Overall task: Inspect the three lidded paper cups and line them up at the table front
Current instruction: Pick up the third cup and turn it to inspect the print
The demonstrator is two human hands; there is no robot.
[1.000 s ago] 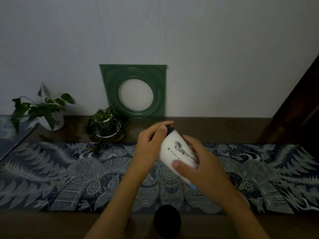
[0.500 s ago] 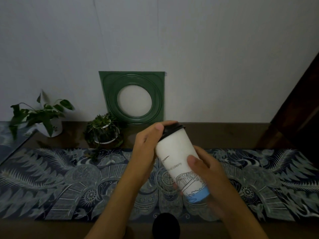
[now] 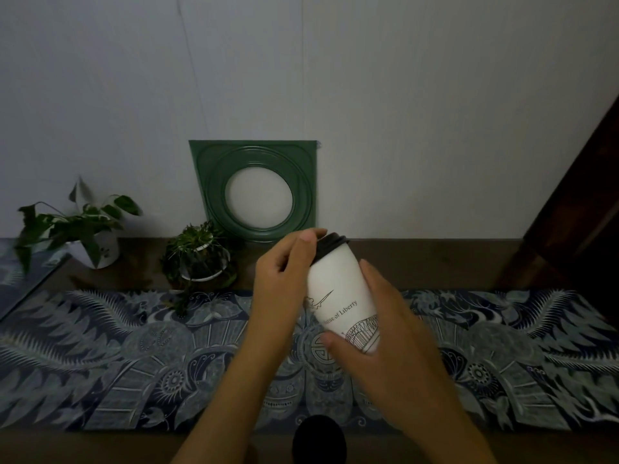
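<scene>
I hold a white paper cup (image 3: 338,289) with a black lid (image 3: 330,246) above the patterned table runner, tilted slightly with the lid away from me. It carries black line drawings and printed text. My left hand (image 3: 284,283) grips its upper part, fingertips over the lid's edge. My right hand (image 3: 378,333) wraps the lower part and hides the base. The black lid of a second cup (image 3: 319,438) stands at the table's front edge, just below my arms. A third cup is not in view.
A blue patterned runner (image 3: 117,356) covers the dark wooden table (image 3: 435,262). At the back stand a green square frame (image 3: 256,190) against the wall, a small potted plant (image 3: 199,259) and a leafy plant in a white pot (image 3: 90,239). Dark wooden furniture (image 3: 579,212) rises at right.
The cup has been turned in my hands, so different print faces me. My right hand slid over its lower part and now hides the blue base band.
</scene>
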